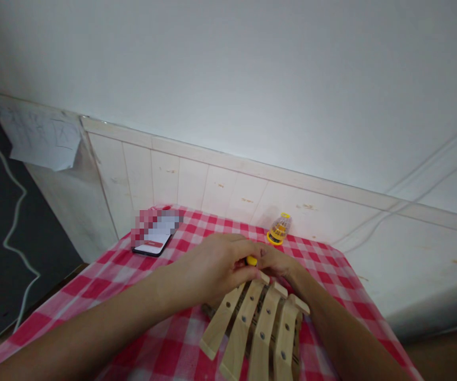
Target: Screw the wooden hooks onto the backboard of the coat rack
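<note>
My left hand [212, 267] and my right hand [278, 264] meet over the far end of a wooden slatted piece [258, 330] lying on a table with a red-and-white checked cloth [133, 328]. Both hands have their fingers curled together around a small yellow tool [251, 260], of which only a tip shows between them. The wooden piece has several pale slats fanned out toward me, each with small holes. My forearms run in from the lower left and lower right.
A phone [154, 235] lies at the cloth's far left. A clear case with a yellow base [278, 229] stands at the far edge by the white panelled wall [212, 182]. A sheet of paper [41, 140] hangs at left, with a white cable [14, 211] beside it.
</note>
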`<state>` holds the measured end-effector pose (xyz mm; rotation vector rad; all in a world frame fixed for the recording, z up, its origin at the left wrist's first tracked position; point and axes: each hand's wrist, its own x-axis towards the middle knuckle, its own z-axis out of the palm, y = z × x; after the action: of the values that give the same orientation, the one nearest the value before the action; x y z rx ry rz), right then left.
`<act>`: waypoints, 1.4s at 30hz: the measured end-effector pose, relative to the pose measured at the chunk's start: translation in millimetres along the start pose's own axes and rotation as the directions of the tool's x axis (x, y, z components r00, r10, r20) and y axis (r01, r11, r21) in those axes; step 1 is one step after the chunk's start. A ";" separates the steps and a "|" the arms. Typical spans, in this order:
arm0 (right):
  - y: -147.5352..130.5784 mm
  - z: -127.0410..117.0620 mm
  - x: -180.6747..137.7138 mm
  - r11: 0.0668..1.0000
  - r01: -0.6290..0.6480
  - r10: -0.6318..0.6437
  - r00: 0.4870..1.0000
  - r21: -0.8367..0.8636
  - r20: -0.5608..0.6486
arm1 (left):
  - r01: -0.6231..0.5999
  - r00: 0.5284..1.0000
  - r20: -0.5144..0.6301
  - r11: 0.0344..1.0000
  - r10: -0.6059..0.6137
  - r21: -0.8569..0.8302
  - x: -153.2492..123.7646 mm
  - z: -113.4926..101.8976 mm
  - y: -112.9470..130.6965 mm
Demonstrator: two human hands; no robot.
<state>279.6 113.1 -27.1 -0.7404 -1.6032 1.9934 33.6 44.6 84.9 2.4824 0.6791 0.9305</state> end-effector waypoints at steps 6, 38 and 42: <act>0.2 -1.4 -0.5 1.000 0.003 -0.003 1.000 -0.007 -0.009 | 0.040 0.999 -0.013 0.999 -0.040 0.016 0.9 0.7 -1.2; -11.4 6.7 -1.7 0.999 0.027 -0.027 1.000 -0.019 0.016 | 0.177 0.968 0.176 0.984 -0.177 0.015 2.6 -17.8 10.6; -5.7 2.9 -2.3 1.000 0.017 -0.018 1.000 -0.020 -0.014 | 0.161 0.971 0.184 0.986 -0.152 -0.038 1.0 -19.6 11.6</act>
<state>279.5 110.7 -20.7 -0.7434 -1.6183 1.9587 24.3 39.7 105.1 2.3899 0.7653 0.6481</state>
